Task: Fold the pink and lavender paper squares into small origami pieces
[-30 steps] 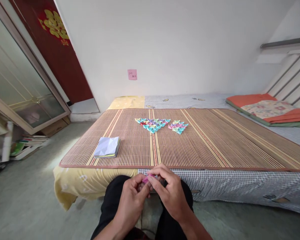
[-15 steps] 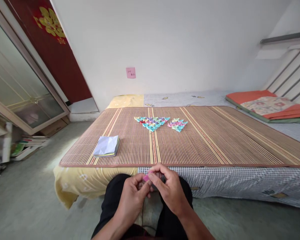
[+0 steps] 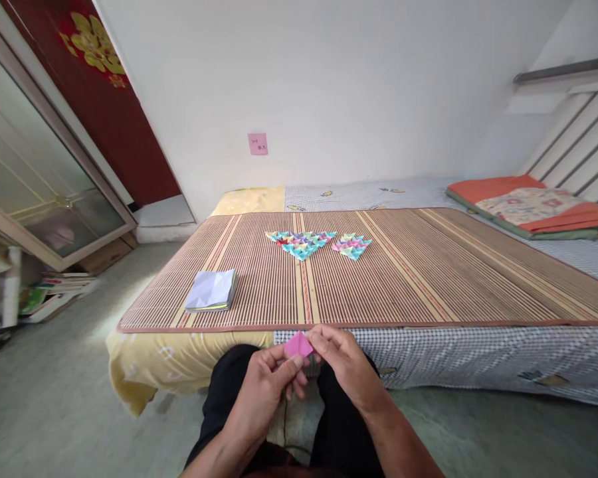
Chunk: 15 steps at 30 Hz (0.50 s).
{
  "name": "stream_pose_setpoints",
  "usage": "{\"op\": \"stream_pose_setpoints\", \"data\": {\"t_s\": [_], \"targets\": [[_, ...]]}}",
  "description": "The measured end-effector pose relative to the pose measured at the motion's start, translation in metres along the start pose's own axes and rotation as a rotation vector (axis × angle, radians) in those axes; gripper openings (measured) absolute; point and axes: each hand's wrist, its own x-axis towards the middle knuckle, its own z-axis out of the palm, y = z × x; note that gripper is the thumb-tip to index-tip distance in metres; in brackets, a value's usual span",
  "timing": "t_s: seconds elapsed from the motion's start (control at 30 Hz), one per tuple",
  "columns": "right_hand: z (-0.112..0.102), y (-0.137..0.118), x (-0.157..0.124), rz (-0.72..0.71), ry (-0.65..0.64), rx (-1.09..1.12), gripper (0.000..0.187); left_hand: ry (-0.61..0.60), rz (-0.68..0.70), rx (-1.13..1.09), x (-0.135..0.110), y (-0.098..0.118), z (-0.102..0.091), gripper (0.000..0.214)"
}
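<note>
My left hand (image 3: 269, 382) and my right hand (image 3: 343, 362) meet over my lap, just in front of the bed's near edge. Together they pinch a small pink folded paper (image 3: 298, 345), its flat face turned up. On the striped bamboo mat (image 3: 428, 279) lie two flat triangular clusters of folded coloured paper pieces, a larger cluster (image 3: 299, 243) and a smaller cluster (image 3: 351, 245) to its right. A stack of square paper sheets (image 3: 212, 291), pale lilac on top, rests near the mat's front left corner.
The mat covers a low bed with a yellow and checked sheet (image 3: 179, 362). Folded orange bedding (image 3: 533, 207) lies at the far right. A pink note (image 3: 258, 143) sticks on the white wall. A red door (image 3: 104, 99), a glass cabinet and books (image 3: 50, 295) stand at the left.
The pink paper, mostly hidden between my fingers before, now shows as a wider flat piece. My hands have shifted slightly up and apart; the view has tilted a little.
</note>
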Motion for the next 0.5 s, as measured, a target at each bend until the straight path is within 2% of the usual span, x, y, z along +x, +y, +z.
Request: {"op": "stream_pose_setpoints", "data": {"t_s": [0.1, 0.27, 0.43, 0.5], "targets": [[0.0, 0.001, -0.004, 0.002, -0.019, -0.012, 0.033, -0.009, -0.02, -0.051, 0.001, -0.002, 0.0, 0.038], [0.002, -0.002, -0.009, -0.041, 0.046, -0.136, 0.029, -0.103, -0.012, 0.02, 0.004, 0.0, 0.0, 0.042], [0.001, -0.003, -0.008, -0.019, 0.049, -0.11, 0.031, 0.043, 0.217, 0.031, -0.003, 0.004, -0.007, 0.025], [0.0, -0.003, -0.008, 0.014, 0.058, -0.063, 0.033, 0.044, 0.298, 0.081, -0.006, 0.003, -0.01, 0.019]]}}
